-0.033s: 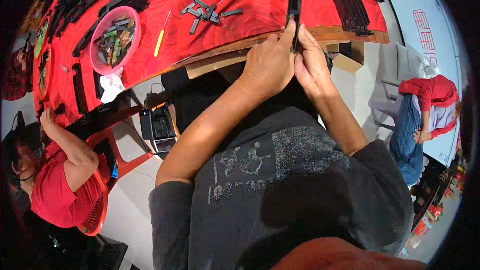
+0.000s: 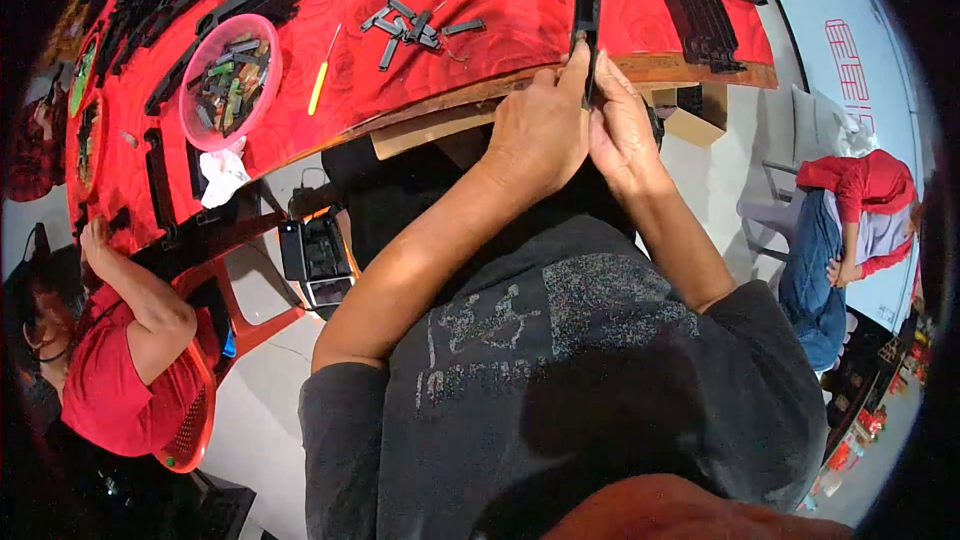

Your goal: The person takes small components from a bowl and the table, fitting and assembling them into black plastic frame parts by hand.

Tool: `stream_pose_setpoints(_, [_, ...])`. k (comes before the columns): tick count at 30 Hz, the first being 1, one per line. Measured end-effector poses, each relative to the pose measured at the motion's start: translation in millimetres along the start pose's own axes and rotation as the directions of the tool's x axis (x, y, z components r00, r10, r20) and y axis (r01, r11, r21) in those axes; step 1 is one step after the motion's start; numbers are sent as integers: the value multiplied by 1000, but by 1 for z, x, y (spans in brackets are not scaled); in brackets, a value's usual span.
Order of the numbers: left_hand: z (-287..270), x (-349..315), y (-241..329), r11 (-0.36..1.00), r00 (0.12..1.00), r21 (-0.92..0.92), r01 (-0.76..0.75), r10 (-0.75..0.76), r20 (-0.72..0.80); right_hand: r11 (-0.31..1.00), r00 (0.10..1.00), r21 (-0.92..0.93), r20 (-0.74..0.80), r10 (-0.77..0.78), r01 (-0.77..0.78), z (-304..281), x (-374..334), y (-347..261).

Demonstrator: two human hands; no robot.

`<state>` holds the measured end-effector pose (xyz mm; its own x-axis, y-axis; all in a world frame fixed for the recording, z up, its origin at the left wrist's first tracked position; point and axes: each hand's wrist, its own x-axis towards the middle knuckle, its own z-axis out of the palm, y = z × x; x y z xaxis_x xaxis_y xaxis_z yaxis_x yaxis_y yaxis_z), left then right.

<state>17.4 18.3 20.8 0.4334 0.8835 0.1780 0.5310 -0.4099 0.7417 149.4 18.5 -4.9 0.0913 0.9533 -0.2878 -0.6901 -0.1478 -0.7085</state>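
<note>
Over the table's front edge, a long narrow black plastic part (image 2: 587, 2) points away from me. My left hand (image 2: 535, 130) is closed on its near end, with the index finger stretched along its surface. My right hand (image 2: 625, 125) closes round the same end from the other side, its fingertips against the part. The near end is hidden between both hands. To the left of the part lies a loose pile of small dark grey rectangular pieces (image 2: 403, 28). Beyond that pile is a thin tool with a yellow handle (image 2: 318, 88).
A pink bowl (image 2: 273, 48) of small mixed pieces stands on the red tablecloth (image 2: 350, 145), beside a crumpled white tissue (image 2: 223, 175). More black parts (image 2: 693, 10) lie at right and far left. One person in red (image 2: 130, 370) sits left, another (image 2: 850, 210) right. An open cardboard box (image 2: 700, 120) is under the table.
</note>
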Motion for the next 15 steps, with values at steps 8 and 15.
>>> stream_pose_setpoints(8, [-2, -8, 8, 996, 1000, 92, -3, 4, -18, 996, 996, 27, 31, 87, -88, 9, -1, -5])
stream_pose_setpoints(15, [-6, -7, 9, 996, 999, 88, -8, 4, 51, 999, 1000, -36, -14, -4, 3, 16, -7, -4])
